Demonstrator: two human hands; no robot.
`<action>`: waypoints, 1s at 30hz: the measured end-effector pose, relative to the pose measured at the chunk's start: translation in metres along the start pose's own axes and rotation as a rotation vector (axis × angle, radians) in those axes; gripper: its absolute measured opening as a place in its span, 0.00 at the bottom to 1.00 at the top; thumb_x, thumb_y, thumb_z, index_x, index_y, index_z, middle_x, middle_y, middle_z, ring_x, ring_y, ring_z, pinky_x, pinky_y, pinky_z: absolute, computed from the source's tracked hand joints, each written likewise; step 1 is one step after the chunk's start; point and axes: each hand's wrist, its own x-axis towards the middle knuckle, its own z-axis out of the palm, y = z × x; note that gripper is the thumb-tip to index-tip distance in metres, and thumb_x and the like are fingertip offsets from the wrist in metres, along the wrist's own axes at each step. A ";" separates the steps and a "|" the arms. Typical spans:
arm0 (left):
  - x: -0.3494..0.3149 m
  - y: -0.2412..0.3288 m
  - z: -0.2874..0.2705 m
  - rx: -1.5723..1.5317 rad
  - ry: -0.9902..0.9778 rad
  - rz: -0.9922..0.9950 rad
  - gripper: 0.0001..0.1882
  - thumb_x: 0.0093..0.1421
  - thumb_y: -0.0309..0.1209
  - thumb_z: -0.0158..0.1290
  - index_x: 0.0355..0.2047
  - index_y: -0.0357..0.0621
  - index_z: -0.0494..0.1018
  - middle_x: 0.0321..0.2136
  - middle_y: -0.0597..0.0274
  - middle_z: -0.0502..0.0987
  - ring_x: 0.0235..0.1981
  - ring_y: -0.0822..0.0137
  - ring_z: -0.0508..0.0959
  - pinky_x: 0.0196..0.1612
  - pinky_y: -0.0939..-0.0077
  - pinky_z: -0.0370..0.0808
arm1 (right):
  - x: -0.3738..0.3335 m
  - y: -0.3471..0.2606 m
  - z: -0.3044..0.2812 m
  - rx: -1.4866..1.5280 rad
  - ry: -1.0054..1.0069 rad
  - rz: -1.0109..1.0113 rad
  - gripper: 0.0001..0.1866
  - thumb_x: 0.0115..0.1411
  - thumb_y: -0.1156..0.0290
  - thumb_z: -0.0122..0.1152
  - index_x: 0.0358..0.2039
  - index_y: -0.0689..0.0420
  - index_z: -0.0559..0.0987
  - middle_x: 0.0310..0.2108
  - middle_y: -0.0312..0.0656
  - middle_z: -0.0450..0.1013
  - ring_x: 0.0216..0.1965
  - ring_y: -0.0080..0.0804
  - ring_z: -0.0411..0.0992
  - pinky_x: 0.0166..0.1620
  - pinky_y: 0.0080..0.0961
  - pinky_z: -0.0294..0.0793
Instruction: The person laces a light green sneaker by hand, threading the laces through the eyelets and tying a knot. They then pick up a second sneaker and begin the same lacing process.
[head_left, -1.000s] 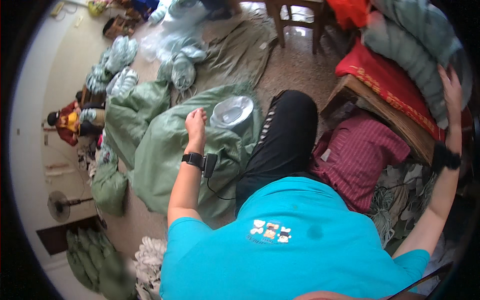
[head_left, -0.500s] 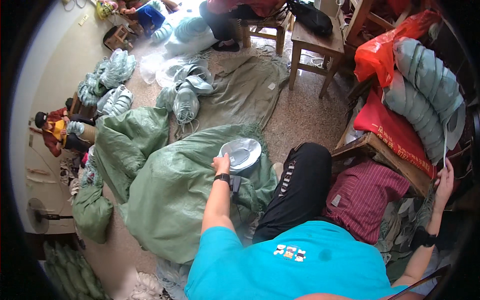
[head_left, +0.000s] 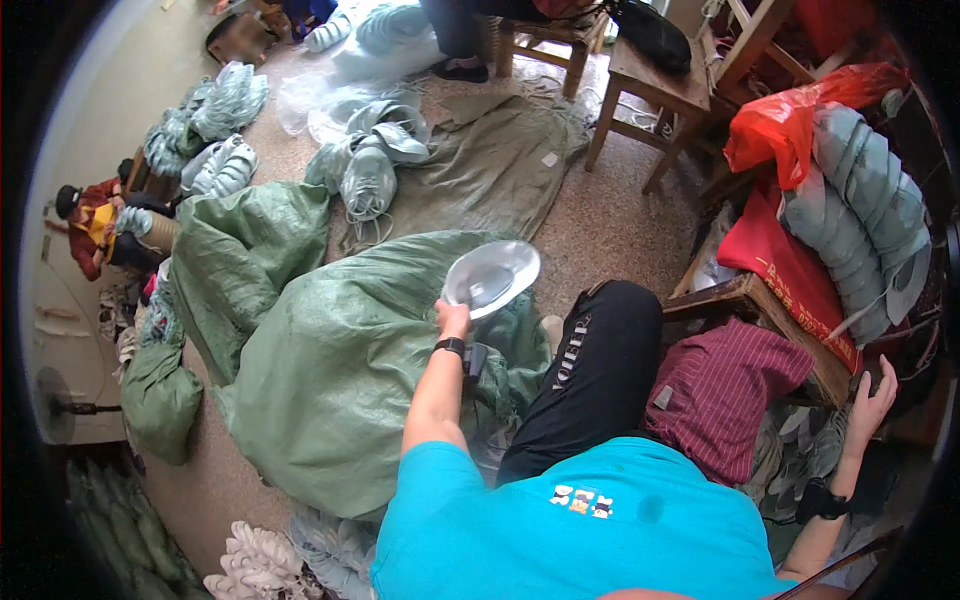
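Observation:
My left hand (head_left: pixel 454 319) grips the edge of a pale hat (head_left: pixel 492 279), its oval hollow turned upward. The hat is above a large green woven sack (head_left: pixel 320 370). My right hand (head_left: pixel 876 397), fingers apart and holding nothing, is beside a wooden stand at the far right. Just above that hand, nested stacks of grey-blue hats (head_left: pixel 840 225) lean on the stand, with a loose strap hanging from the lower end. A red bag (head_left: pixel 790 275) lies under the stacks, and an orange-red plastic bag (head_left: pixel 790 120) covers their upper end.
Bundles of grey-blue pieces (head_left: pixel 370 165) and a dark cloth (head_left: pixel 480 165) lie on the floor ahead. A wooden stool (head_left: pixel 655 95) stands at the upper right. Another person (head_left: pixel 100 225) sits at the left, near a fan (head_left: pixel 60 405). A maroon striped cloth (head_left: pixel 725 390) lies beside my leg.
My right hand has let go of the strap on the stack and moved slightly down, its fingers spreading. My left hand has lifted and tilted the hat. The whole view has shifted a little.

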 end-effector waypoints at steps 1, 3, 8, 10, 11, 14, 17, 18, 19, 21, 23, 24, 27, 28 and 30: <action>0.050 -0.056 -0.027 -0.102 0.156 0.161 0.34 0.53 0.29 0.54 0.61 0.39 0.59 0.50 0.36 0.74 0.48 0.42 0.78 0.50 0.57 0.78 | 0.028 -0.032 0.025 0.093 0.024 -0.107 0.19 0.66 0.73 0.54 0.57 0.60 0.71 0.56 0.45 0.68 0.60 0.40 0.64 0.62 0.34 0.60; -0.009 0.007 0.018 -0.373 -0.087 0.174 0.31 0.55 0.29 0.55 0.59 0.42 0.60 0.45 0.50 0.76 0.44 0.53 0.80 0.28 0.62 0.84 | 0.023 -0.078 0.010 0.106 0.056 -0.168 0.18 0.66 0.74 0.53 0.56 0.60 0.72 0.56 0.45 0.68 0.59 0.40 0.64 0.62 0.34 0.59; -0.096 0.112 0.019 -0.630 -0.234 0.692 0.33 0.56 0.26 0.53 0.62 0.37 0.59 0.52 0.49 0.73 0.50 0.58 0.76 0.53 0.65 0.74 | 0.015 -0.184 0.019 0.778 -0.379 -0.151 0.17 0.64 0.75 0.55 0.53 0.62 0.73 0.53 0.43 0.69 0.56 0.31 0.66 0.60 0.29 0.63; -0.153 0.158 0.013 -0.561 -0.205 0.904 0.36 0.55 0.26 0.54 0.65 0.42 0.56 0.54 0.43 0.70 0.53 0.55 0.73 0.56 0.65 0.71 | 0.002 -0.218 0.027 1.053 -0.607 -0.019 0.20 0.64 0.73 0.56 0.56 0.62 0.70 0.53 0.44 0.69 0.52 0.30 0.69 0.57 0.26 0.67; -0.158 0.164 0.019 -0.559 -0.139 0.923 0.39 0.55 0.26 0.54 0.67 0.44 0.55 0.53 0.44 0.66 0.52 0.53 0.72 0.54 0.64 0.72 | 0.003 -0.237 0.036 1.137 -0.677 -0.066 0.22 0.65 0.72 0.56 0.58 0.62 0.68 0.53 0.43 0.69 0.50 0.30 0.71 0.56 0.26 0.69; -0.215 0.176 0.029 -0.618 -0.240 1.016 0.40 0.55 0.27 0.55 0.67 0.45 0.54 0.53 0.46 0.63 0.51 0.53 0.70 0.53 0.65 0.71 | -0.003 -0.272 0.041 1.474 -0.873 0.012 0.27 0.66 0.69 0.57 0.62 0.62 0.63 0.52 0.43 0.71 0.50 0.32 0.72 0.54 0.29 0.72; -0.278 0.178 0.020 -0.553 -0.278 1.186 0.42 0.54 0.27 0.56 0.68 0.46 0.53 0.54 0.46 0.61 0.51 0.54 0.68 0.52 0.66 0.71 | -0.011 -0.277 0.032 1.556 -0.841 0.088 0.23 0.69 0.59 0.52 0.58 0.60 0.67 0.45 0.43 0.74 0.43 0.32 0.76 0.46 0.30 0.77; -0.300 0.179 0.011 -0.494 -0.244 1.279 0.42 0.54 0.26 0.56 0.69 0.47 0.52 0.53 0.46 0.61 0.50 0.54 0.68 0.52 0.67 0.72 | -0.012 -0.277 0.034 1.588 -0.818 0.112 0.23 0.70 0.55 0.51 0.56 0.59 0.68 0.42 0.42 0.75 0.40 0.31 0.77 0.44 0.30 0.78; -0.316 0.178 0.003 -0.408 -0.164 1.353 0.43 0.53 0.24 0.56 0.69 0.43 0.52 0.55 0.47 0.60 0.50 0.57 0.70 0.53 0.67 0.72 | -0.017 -0.280 0.025 1.588 -0.743 0.199 0.19 0.72 0.56 0.47 0.51 0.59 0.71 0.40 0.43 0.77 0.35 0.32 0.78 0.38 0.29 0.79; -0.331 0.174 -0.003 -0.346 -0.111 1.436 0.43 0.53 0.21 0.57 0.69 0.40 0.51 0.57 0.49 0.59 0.50 0.61 0.71 0.55 0.68 0.71 | -0.020 -0.271 0.014 1.664 -0.793 0.351 0.18 0.72 0.57 0.47 0.50 0.59 0.71 0.39 0.44 0.77 0.34 0.31 0.78 0.37 0.29 0.79; -0.340 0.171 -0.003 -0.392 -0.168 1.458 0.43 0.55 0.22 0.58 0.68 0.40 0.51 0.57 0.50 0.60 0.50 0.61 0.71 0.56 0.69 0.70 | -0.021 -0.264 0.013 1.703 -0.798 0.456 0.18 0.72 0.57 0.47 0.48 0.60 0.73 0.37 0.43 0.78 0.31 0.31 0.78 0.36 0.29 0.79; -0.345 0.167 0.001 -0.452 -0.280 1.384 0.42 0.56 0.22 0.58 0.68 0.39 0.52 0.57 0.51 0.60 0.51 0.62 0.71 0.56 0.69 0.70 | -0.025 -0.256 0.014 1.690 -0.775 0.447 0.18 0.72 0.57 0.46 0.47 0.60 0.73 0.36 0.44 0.78 0.31 0.31 0.78 0.35 0.29 0.79; -0.346 0.160 0.021 -0.623 -0.555 1.209 0.42 0.57 0.25 0.62 0.68 0.43 0.54 0.55 0.56 0.58 0.45 0.71 0.70 0.51 0.76 0.72 | -0.042 -0.226 0.030 1.584 -0.656 0.365 0.19 0.72 0.57 0.46 0.44 0.62 0.75 0.34 0.44 0.78 0.29 0.31 0.78 0.33 0.28 0.78; -0.344 0.159 0.030 -0.685 -0.610 1.190 0.43 0.56 0.27 0.64 0.68 0.47 0.55 0.52 0.59 0.55 0.39 0.78 0.69 0.44 0.84 0.74 | -0.049 -0.216 0.036 1.500 -0.583 0.301 0.20 0.72 0.56 0.45 0.42 0.62 0.76 0.32 0.43 0.78 0.28 0.31 0.77 0.32 0.27 0.78; -0.343 0.152 0.037 -0.626 -0.661 1.096 0.42 0.55 0.30 0.66 0.67 0.47 0.58 0.52 0.59 0.55 0.41 0.76 0.68 0.46 0.83 0.73 | -0.053 -0.194 0.036 1.179 -0.509 0.134 0.21 0.72 0.56 0.46 0.38 0.63 0.78 0.30 0.42 0.78 0.27 0.31 0.76 0.30 0.28 0.74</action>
